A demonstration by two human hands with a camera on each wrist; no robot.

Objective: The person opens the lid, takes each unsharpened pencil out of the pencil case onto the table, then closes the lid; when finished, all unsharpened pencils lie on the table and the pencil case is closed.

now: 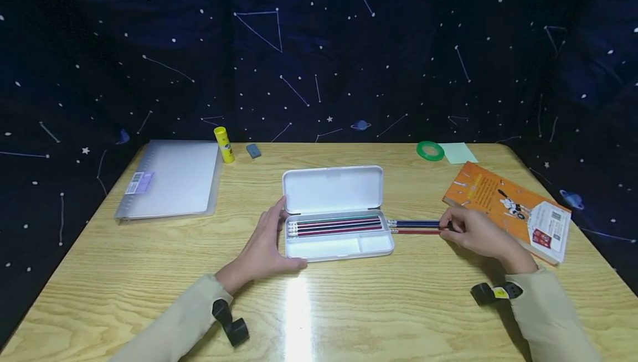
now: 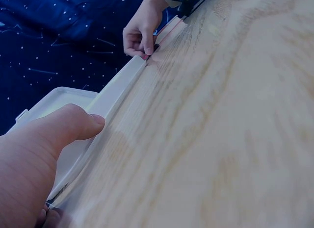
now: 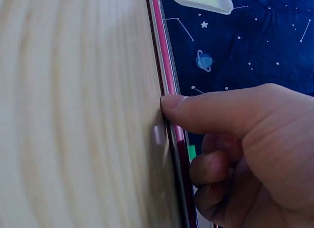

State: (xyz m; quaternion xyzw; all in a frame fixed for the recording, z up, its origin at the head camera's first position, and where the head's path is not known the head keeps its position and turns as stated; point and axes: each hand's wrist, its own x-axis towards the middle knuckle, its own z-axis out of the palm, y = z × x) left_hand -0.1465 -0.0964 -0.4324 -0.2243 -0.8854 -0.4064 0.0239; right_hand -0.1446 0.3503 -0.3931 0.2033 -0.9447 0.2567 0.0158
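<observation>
A white pencil case (image 1: 324, 248) lies with its lid (image 1: 333, 189) raised at the back. Several pencils (image 1: 339, 226) with silver ferrules lie side by side in its rear compartment; the front compartments hold nothing. My left hand (image 1: 266, 240) holds the case's left end, thumb along the front edge and fingers behind. Just beyond the case's right end, my right hand (image 1: 471, 233) pinches blue pencils (image 1: 413, 223) and a red pencil (image 1: 416, 232) near their far ends, eraser ends towards the case. In the right wrist view the thumb presses on a red pencil (image 3: 167, 66).
An orange book (image 1: 498, 201) lies close behind the right hand. At the back right are a green tape roll (image 1: 430, 150) and pale green paper (image 1: 458, 153). A clear binder (image 1: 171, 179), yellow glue stick (image 1: 224, 145) and blue eraser (image 1: 253, 151) are at back left.
</observation>
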